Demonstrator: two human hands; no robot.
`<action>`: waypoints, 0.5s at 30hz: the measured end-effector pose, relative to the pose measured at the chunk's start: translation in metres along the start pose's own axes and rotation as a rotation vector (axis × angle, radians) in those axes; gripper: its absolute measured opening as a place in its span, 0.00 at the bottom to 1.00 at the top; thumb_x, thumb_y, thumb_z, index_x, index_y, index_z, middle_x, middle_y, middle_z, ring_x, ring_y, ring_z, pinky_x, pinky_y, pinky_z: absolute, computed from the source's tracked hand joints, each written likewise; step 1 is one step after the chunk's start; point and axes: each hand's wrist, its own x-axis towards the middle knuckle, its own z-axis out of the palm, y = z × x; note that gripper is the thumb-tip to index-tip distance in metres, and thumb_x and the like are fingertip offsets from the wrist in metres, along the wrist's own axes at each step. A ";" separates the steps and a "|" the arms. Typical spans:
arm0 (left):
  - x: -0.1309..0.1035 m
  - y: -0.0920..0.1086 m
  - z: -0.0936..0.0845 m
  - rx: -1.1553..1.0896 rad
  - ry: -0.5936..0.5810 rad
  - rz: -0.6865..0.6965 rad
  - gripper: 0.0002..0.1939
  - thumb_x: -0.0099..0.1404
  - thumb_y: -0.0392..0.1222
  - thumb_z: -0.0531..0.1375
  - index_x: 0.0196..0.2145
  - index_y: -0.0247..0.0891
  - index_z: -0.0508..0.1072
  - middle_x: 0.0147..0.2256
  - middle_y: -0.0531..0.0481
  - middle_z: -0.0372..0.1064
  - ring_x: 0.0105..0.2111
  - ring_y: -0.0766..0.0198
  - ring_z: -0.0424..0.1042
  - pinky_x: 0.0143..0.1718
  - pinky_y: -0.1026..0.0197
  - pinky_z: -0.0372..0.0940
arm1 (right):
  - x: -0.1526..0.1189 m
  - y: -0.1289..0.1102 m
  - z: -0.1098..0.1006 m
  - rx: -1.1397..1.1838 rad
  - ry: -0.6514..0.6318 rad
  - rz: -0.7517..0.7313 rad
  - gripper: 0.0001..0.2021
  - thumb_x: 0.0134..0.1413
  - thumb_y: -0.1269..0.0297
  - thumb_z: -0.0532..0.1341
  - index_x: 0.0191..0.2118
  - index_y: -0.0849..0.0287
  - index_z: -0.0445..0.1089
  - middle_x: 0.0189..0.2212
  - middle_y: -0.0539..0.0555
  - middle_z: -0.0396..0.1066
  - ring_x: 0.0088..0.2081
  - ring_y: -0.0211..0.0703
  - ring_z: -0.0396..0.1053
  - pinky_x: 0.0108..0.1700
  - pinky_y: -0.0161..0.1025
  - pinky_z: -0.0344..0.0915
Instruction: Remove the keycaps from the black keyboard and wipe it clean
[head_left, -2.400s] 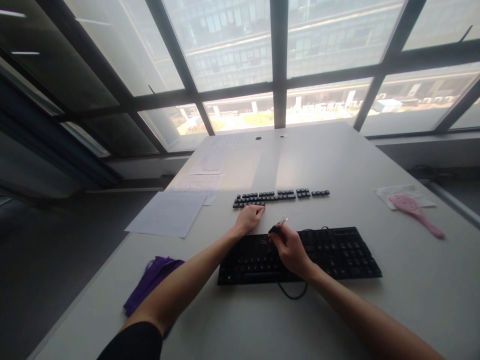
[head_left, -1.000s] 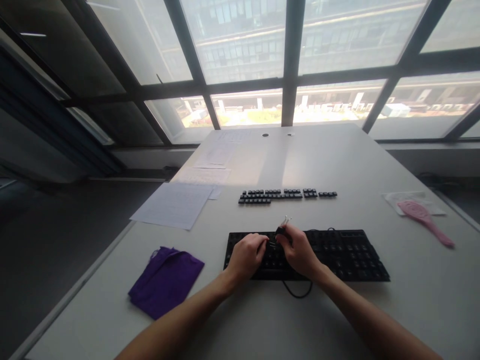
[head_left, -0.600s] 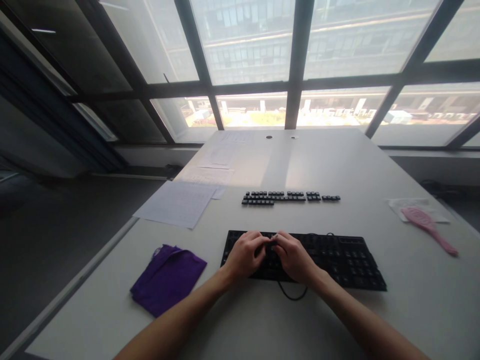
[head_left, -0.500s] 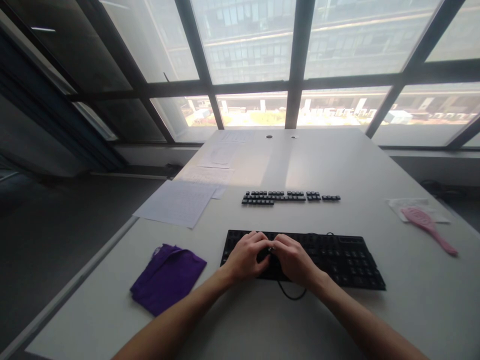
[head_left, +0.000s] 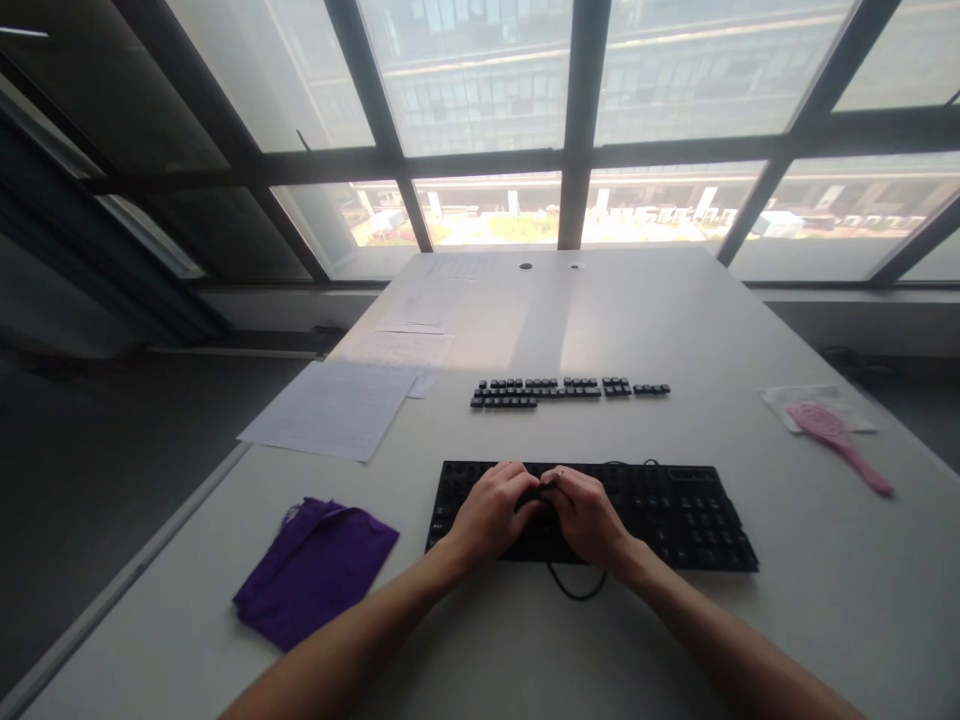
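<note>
A black keyboard (head_left: pixel 660 515) lies across the near part of the white table, its cable looping out at the front edge. Over its left half, my left hand (head_left: pixel 491 512) has its fingers bent together, the fingertips close to those of my right hand (head_left: pixel 585 512). The right hand is curled too, thumb and fingers drawn together. Something small and dark is between the fingertips of both hands, too small to name. Beyond the keyboard, loose black keycaps (head_left: pixel 555 392) stand in rows.
A folded purple cloth (head_left: pixel 315 570) lies at the left on the white table (head_left: pixel 637 320). Paper sheets (head_left: pixel 337 405) run along the left edge. At the right, a pink hairbrush (head_left: pixel 832 430) rests partly on a clear plastic bag (head_left: pixel 776 402). Large windows stand behind.
The view has shifted slightly, so everything on the table appears a little further left. The fingers of my right hand have curled in more near the left fingertips.
</note>
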 end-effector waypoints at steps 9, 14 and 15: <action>-0.001 -0.002 -0.001 -0.136 0.049 0.075 0.04 0.70 0.40 0.59 0.42 0.40 0.71 0.40 0.48 0.69 0.43 0.58 0.67 0.47 0.56 0.65 | 0.000 -0.001 -0.004 0.081 0.149 0.083 0.06 0.63 0.71 0.57 0.34 0.57 0.68 0.28 0.50 0.71 0.30 0.41 0.69 0.36 0.36 0.65; -0.001 -0.004 0.000 -0.171 0.115 0.082 0.08 0.69 0.38 0.61 0.46 0.41 0.70 0.42 0.47 0.69 0.45 0.58 0.67 0.49 0.56 0.65 | -0.002 0.000 0.000 0.015 0.179 0.039 0.06 0.65 0.69 0.55 0.37 0.57 0.68 0.33 0.53 0.72 0.35 0.44 0.71 0.40 0.39 0.66; -0.002 -0.004 0.000 -0.171 0.128 0.083 0.07 0.69 0.39 0.61 0.45 0.40 0.70 0.42 0.47 0.69 0.44 0.58 0.67 0.48 0.55 0.65 | -0.002 0.001 0.000 0.002 0.178 0.043 0.05 0.65 0.69 0.55 0.38 0.57 0.68 0.33 0.54 0.73 0.35 0.45 0.71 0.40 0.39 0.66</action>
